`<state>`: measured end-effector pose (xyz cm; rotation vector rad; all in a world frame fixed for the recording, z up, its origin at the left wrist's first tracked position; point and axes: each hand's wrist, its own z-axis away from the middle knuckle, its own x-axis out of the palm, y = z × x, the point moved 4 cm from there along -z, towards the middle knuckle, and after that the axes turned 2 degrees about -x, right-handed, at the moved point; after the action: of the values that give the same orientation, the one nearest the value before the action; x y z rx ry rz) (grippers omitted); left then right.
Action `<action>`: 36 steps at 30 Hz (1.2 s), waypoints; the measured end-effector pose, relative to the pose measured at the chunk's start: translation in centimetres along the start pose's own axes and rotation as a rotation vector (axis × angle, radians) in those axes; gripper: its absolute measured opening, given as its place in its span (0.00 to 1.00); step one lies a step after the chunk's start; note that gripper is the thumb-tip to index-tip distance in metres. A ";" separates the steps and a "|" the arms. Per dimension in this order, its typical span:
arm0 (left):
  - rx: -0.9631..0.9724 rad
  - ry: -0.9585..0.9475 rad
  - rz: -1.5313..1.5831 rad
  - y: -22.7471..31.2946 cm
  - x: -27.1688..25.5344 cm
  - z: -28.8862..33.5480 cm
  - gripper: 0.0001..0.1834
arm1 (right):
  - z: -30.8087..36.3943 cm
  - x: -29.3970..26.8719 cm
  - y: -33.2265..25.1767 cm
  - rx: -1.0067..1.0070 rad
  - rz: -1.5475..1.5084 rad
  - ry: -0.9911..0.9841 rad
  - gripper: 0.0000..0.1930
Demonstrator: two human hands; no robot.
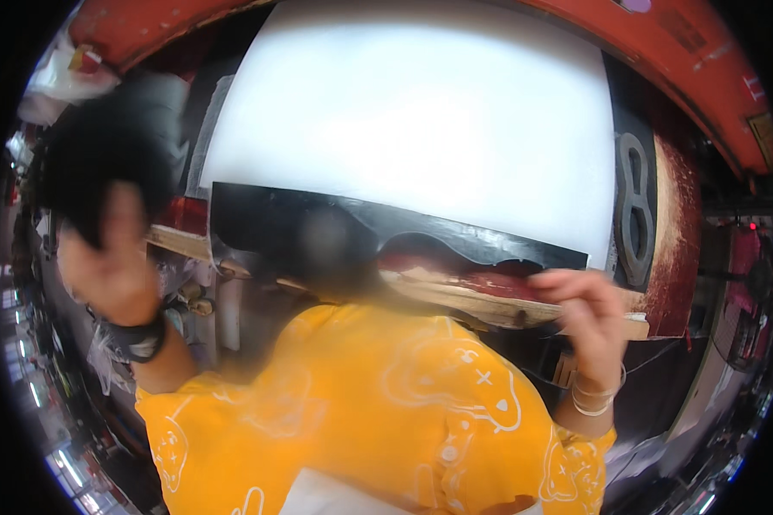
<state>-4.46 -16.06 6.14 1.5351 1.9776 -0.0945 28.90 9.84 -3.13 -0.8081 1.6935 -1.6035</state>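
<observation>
My left hand [112, 266], with a black band on the wrist, is raised at the left. It grips a dark fluffy bundle [103, 159], which is blurred by motion. My right hand [588, 313], with pale bangles on the wrist, has its fingers curled on the lower right corner of a black sheet [455, 236]. This sheet runs along the bottom of a big white panel [404, 112]. A worn wooden slat [455, 299] lies just under the sheet, beside my right fingers. My yellow patterned garment [369, 412] fills the lower middle.
A red curved frame [661, 51] arches over the panel. At the right hangs a black cut-out [634, 206] with a figure-eight shape, on a red and cream surface. A dark blurred patch [335, 249] sits in front of the sheet. Cluttered stalls line both rims.
</observation>
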 end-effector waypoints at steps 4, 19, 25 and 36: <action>-0.048 -0.600 0.115 3.0 7.4 7.7 0.24 | -5.6 11.0 5.1 0.301 -0.042 -0.751 0.10; -0.566 -0.281 0.086 -6.4 2.2 3.8 0.20 | -7.5 15.7 9.3 0.225 -0.166 -0.623 0.16; -0.631 0.046 1.028 -12.6 -4.7 -7.1 0.18 | -8.7 15.4 5.4 0.134 0.375 -0.717 0.21; -0.279 -0.391 1.544 -0.3 12.4 -7.2 0.17 | -17.2 10.3 -4.7 -0.474 0.463 -0.225 0.40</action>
<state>-9.39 -2.63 5.47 2.1675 0.1627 0.4533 8.91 11.49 1.61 -0.7114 1.9406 -0.7827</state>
